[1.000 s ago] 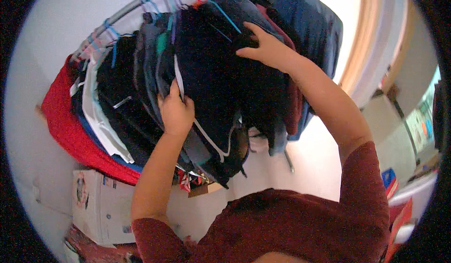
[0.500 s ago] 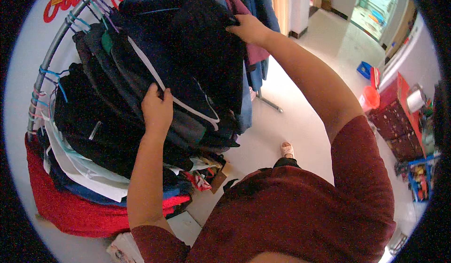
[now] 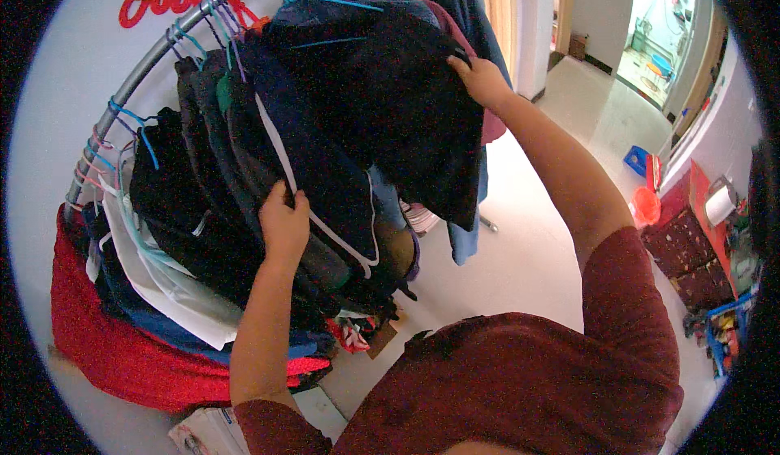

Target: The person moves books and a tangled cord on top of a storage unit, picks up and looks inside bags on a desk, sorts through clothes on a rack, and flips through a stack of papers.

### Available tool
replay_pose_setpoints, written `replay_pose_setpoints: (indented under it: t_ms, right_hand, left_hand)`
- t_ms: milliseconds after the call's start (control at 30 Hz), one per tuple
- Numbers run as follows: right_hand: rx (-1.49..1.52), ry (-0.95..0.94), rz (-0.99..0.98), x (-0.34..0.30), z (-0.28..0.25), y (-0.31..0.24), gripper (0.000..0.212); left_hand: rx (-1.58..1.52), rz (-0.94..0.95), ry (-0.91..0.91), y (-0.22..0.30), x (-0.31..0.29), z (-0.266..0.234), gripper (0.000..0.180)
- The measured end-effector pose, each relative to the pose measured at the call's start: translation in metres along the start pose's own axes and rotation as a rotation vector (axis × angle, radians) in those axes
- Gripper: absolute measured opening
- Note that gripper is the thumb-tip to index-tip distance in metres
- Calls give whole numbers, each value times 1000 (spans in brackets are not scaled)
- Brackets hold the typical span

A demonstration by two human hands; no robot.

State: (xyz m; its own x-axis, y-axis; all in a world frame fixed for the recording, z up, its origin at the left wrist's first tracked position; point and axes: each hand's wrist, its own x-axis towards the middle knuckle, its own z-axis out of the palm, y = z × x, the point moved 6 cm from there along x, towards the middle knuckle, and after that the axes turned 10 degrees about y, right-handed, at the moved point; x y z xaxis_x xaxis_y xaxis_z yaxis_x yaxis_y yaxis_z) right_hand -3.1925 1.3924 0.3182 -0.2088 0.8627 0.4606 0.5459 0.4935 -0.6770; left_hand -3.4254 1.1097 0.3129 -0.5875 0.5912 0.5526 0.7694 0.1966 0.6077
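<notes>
Black and navy cloth fills the space between the two hands: a thick bunch of dark garments hanging on a curved grey metal rail [image 3: 154,53] that runs up and away to the person's left. The black garment [image 3: 398,106] hangs directly under the right hand [image 3: 481,77], its long axis running downward from the rail toward the floor; that hand's fingers are closed over its upper edge, reached well forward and up. The left hand [image 3: 283,221] sits lower and nearer the body, its fingers curled into the fold of a navy garment with white piping [image 3: 325,171] just left of the black one, as if parting the bunch; the grip looks light, and how firmly it pinches cannot be told. The two hands are well apart, with the black garment between them and nearer the right. Counted: two hands, one rail, several light blue hangers [image 3: 134,122] at the far left whose number is unclear, one white garment [image 3: 175,288] and one red cloth [image 3: 106,333] below the left hand.
</notes>
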Motion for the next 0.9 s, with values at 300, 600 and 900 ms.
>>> replay_pose_setpoints:
  t_ms: [300,600,900]
  right_hand:
    - [188,94,-117,4,22,33,34]
    - [568,-183,-320,-130,47,-94,56]
    - [168,112,-102,-83,80,-22,20]
  left_hand:
    - [-37,33,69,24,-14,20,15]
    - [-279,196,-140,38,-7,55,18]
    - [233,657,-270,-14,-25,25,28]
